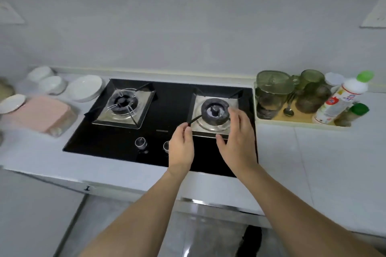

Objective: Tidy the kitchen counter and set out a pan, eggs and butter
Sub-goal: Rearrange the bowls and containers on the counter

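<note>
- Frame blurred at edges; bottle label (338, 100) unreadable; right knob (166, 146) half hidden by left hand (181, 148).
- Two burners, two knobs on black hob (117, 144), set in white counter (313, 162).
- Left fingers pinch a thin black prong (193, 120) at right burner (214, 110).
- Right hand (238, 142) open beside it.

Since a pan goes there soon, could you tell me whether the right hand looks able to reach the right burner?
Probably yes: the right hand is open beside the right burner, nothing lying between them.
</note>
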### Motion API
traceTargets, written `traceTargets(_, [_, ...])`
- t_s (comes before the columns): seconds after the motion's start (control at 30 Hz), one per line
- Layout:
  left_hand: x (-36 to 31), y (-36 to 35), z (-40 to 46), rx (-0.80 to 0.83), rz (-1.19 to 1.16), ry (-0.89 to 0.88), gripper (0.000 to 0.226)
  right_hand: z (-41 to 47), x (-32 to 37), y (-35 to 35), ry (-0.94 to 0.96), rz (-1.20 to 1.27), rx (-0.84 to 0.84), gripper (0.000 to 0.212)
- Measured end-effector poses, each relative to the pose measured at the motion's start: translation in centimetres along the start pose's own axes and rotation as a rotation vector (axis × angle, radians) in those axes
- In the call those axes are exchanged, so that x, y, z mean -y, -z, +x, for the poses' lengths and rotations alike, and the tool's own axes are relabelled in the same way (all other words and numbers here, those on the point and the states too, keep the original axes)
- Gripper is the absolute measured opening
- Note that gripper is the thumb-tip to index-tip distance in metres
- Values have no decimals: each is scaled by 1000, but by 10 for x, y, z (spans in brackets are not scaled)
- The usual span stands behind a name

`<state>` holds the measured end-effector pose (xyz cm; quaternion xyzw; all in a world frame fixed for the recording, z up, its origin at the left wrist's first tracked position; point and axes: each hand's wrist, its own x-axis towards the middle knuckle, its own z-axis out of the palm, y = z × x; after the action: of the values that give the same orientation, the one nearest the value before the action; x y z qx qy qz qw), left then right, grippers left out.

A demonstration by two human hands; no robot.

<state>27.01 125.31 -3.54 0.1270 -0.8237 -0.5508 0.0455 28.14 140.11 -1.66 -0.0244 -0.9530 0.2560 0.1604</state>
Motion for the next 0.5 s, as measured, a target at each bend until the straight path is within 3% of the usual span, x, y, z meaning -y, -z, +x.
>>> traceTargets(0.5, [115, 288, -49, -476, -32, 161, 44, -96, 259, -106, 440, 90, 235, 77])
